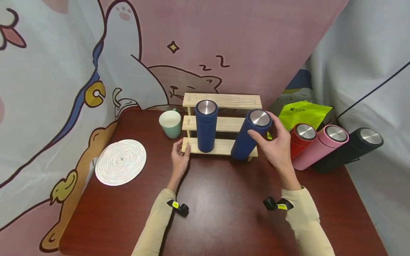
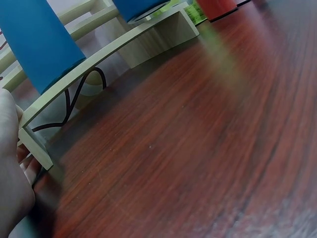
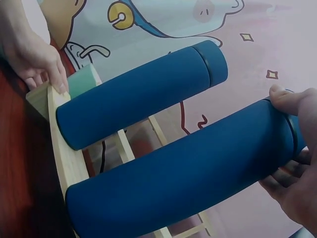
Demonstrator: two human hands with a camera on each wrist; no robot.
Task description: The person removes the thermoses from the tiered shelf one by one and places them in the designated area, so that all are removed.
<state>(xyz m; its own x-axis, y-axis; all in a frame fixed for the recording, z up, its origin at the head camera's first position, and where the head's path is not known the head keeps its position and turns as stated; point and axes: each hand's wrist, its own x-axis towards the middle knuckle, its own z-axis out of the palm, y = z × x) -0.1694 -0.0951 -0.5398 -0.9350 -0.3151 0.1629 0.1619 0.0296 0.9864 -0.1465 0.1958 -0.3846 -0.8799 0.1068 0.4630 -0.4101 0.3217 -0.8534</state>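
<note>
A pale wooden three-tier rack (image 1: pixel 223 146) stands on the table. My left hand (image 1: pixel 179 158) grips the left end of its lowest tier, thumb on top. On that tier, toward the left, a blue thermos bottle (image 1: pixel 206 133) with a steel-topped lid stands upright. My right hand (image 1: pixel 278 144) holds a second blue thermos bottle (image 1: pixel 243 140) near the lid, thumb on the near side and fingers behind. This bottle leans to the right, its base at the right part of the lowest tier. In the left wrist view its base (image 2: pixel 143 12) overlaps the tier's front edge.
A mint-green cup (image 1: pixel 171 124) stands left of the rack, and a round white woven mat (image 1: pixel 121 162) lies farther left. Red (image 1: pixel 299 137), pink (image 1: pixel 320 145) and black (image 1: pixel 349 151) bottles stand at the right, before a lime-green bag (image 1: pixel 304 112). Printed curtains hang behind the table (image 1: pixel 211 213).
</note>
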